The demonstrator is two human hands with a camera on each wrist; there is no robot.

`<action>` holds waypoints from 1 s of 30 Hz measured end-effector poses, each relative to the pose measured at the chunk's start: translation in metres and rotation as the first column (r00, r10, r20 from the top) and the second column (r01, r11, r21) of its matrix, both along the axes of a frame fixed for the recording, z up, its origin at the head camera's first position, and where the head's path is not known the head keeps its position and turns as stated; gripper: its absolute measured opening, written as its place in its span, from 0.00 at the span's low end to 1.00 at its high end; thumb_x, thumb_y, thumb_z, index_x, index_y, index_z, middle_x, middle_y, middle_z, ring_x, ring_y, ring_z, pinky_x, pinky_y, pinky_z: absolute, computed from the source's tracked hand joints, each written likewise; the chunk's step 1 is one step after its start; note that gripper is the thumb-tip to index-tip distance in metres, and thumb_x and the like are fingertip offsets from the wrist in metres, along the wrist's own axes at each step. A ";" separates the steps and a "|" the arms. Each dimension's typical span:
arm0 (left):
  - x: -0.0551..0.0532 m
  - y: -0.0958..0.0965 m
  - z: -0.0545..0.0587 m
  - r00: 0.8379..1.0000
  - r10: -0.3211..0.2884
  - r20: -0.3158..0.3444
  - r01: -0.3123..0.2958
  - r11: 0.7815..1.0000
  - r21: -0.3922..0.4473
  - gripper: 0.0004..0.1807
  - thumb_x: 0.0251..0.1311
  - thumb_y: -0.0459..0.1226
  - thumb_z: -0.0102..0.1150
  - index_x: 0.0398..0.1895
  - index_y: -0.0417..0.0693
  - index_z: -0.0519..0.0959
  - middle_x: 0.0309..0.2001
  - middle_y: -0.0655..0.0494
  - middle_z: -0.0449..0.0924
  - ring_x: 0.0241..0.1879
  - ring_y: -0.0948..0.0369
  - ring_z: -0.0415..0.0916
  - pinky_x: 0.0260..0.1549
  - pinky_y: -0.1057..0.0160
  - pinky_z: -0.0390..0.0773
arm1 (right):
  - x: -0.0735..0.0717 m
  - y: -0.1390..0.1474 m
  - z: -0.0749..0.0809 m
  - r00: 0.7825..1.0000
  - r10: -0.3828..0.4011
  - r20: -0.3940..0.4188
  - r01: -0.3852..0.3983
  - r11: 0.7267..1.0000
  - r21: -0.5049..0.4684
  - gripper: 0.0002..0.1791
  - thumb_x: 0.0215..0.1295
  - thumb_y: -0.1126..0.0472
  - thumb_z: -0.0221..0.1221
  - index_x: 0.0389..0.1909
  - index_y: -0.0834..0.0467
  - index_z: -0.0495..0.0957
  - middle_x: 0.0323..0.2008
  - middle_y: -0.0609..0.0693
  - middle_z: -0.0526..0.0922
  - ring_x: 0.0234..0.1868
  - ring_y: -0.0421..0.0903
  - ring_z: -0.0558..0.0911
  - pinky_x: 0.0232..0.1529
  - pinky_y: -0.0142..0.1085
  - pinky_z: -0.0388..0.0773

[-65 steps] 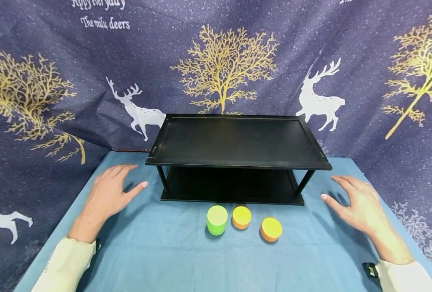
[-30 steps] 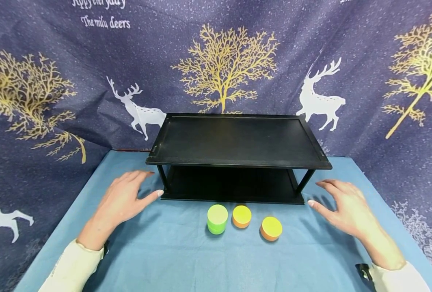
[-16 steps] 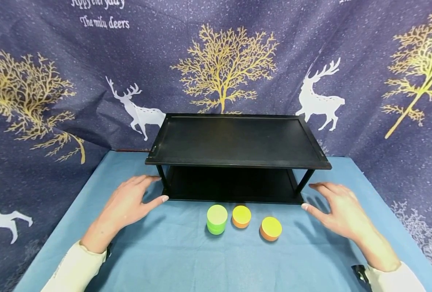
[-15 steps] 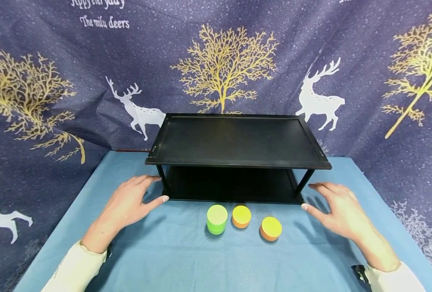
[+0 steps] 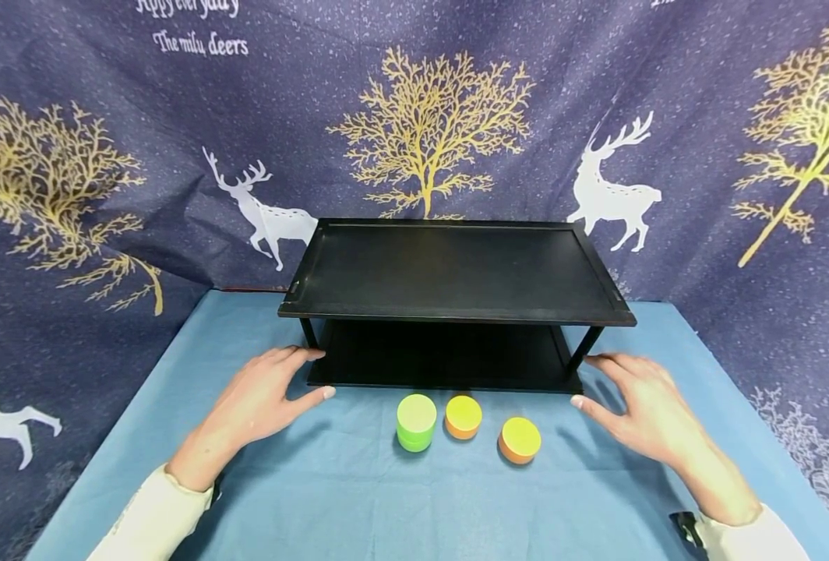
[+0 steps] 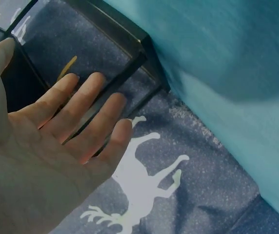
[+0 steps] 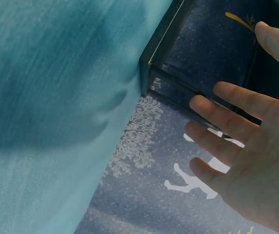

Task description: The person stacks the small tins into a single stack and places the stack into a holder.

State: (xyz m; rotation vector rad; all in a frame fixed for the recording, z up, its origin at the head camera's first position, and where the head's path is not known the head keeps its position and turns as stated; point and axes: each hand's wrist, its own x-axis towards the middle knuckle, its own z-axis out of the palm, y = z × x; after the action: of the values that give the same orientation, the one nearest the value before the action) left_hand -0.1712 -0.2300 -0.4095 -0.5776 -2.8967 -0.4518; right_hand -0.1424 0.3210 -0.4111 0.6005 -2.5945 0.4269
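A two-tier black shelf point(image 5: 456, 269) stands at the back of the table. Before it sit a green cylinder point(image 5: 417, 422) with a paler top, and two shorter orange cylinders with yellow tops, one in the middle point(image 5: 463, 417) and one farther right point(image 5: 520, 440). My left hand point(image 5: 263, 397) is at the shelf's left front post, thumb and fingers spread, holding nothing. On the other side my right hand point(image 5: 642, 405) is by the right front post, likewise spread. Both wrist views show bare palms, the left hand point(image 6: 66, 131) and the right hand point(image 7: 247, 141), with shelf posts behind. Contact with the shelf cannot be told.
A blue cloth point(image 5: 386, 506) covers the table. Behind hangs a dark blue curtain point(image 5: 456, 117) printed with trees and white deer. The shelf's upper board point(image 5: 442, 318) juts out over its lower board point(image 5: 442, 354).
Both hands have moved inward and slightly nearer the front, from beside the shelf to its front posts. The shelf and the cylinders have stayed put.
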 end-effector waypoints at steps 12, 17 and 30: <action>0.002 0.008 -0.007 0.997 -0.075 0.018 0.074 0.995 0.059 0.38 0.65 0.70 0.60 0.67 0.55 0.81 0.62 0.57 0.83 0.58 0.51 0.82 0.58 0.41 0.79 | 0.004 -0.008 0.000 0.999 0.006 0.043 -0.007 1.000 0.011 0.32 0.58 0.47 0.78 0.60 0.58 0.83 0.53 0.54 0.85 0.56 0.60 0.81 0.61 0.61 0.69; 0.004 0.012 -0.008 0.994 -0.100 0.045 0.095 0.991 0.093 0.37 0.65 0.68 0.63 0.67 0.55 0.81 0.63 0.59 0.83 0.59 0.54 0.82 0.58 0.43 0.81 | 0.003 -0.012 -0.001 0.999 0.026 0.041 -0.026 1.000 0.017 0.32 0.57 0.48 0.78 0.60 0.57 0.83 0.53 0.52 0.86 0.56 0.58 0.82 0.61 0.59 0.70; 0.007 0.023 -0.011 0.985 -0.156 0.072 0.145 0.979 0.144 0.35 0.65 0.68 0.63 0.66 0.57 0.82 0.61 0.65 0.82 0.61 0.59 0.80 0.60 0.47 0.80 | 0.005 -0.025 -0.005 0.996 0.063 0.057 -0.065 0.998 0.026 0.32 0.57 0.47 0.78 0.60 0.56 0.83 0.53 0.52 0.86 0.55 0.58 0.83 0.59 0.59 0.72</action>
State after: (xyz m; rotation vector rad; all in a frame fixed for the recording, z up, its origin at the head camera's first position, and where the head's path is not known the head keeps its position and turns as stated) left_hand -0.1639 -0.2067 -0.4201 -0.7769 -2.8803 -0.7072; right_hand -0.1373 0.2965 -0.4162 0.6920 -2.6441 0.4352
